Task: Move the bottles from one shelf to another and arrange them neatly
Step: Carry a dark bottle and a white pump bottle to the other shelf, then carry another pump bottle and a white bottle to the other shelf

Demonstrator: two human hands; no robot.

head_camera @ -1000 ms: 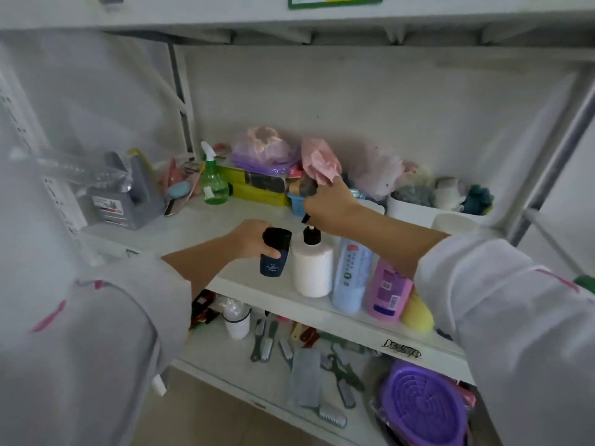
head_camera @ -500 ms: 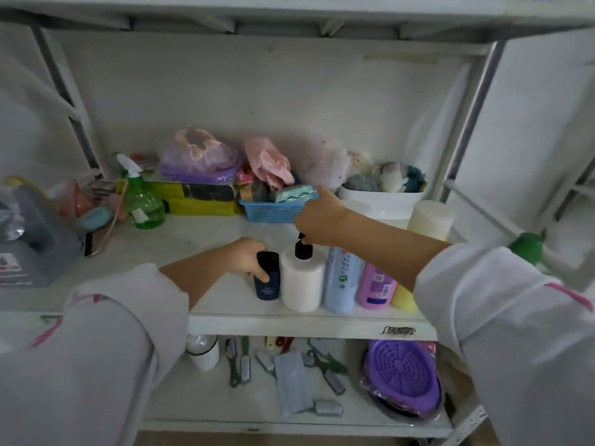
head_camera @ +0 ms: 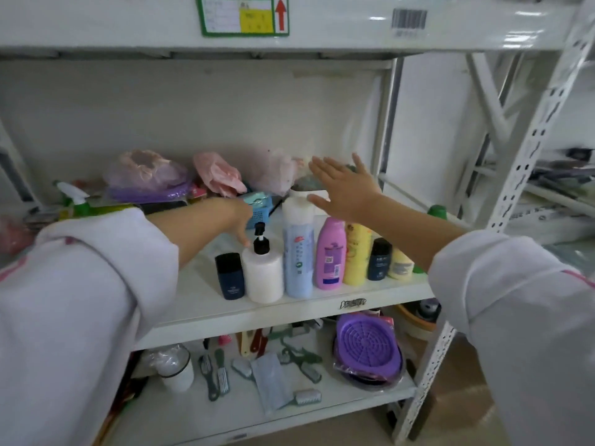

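Bottles upright in a row at shelf [head_camera: 206, 312] front edge, long axes vertical: dark blue bottle [head_camera: 230, 275], white pump bottle [head_camera: 264, 273] with its nozzle toward 12 o'clock, tall pale blue bottle [head_camera: 297, 249], pink bottle [head_camera: 330, 254], yellow bottle [head_camera: 356, 252]. Smooth plastic; labels unreadable. Left hand [head_camera: 240, 217] has loose fingers touching the pump bottle's shoulder. Right hand [head_camera: 346, 186] is flat and spread, holding nothing, at 1 o'clock above the row.

Storeroom: white metal racking [head_camera: 528, 149] with a barcode [head_camera: 409, 19] and location label [head_camera: 243, 15], shelves stocked with toiletries [head_camera: 328, 252].
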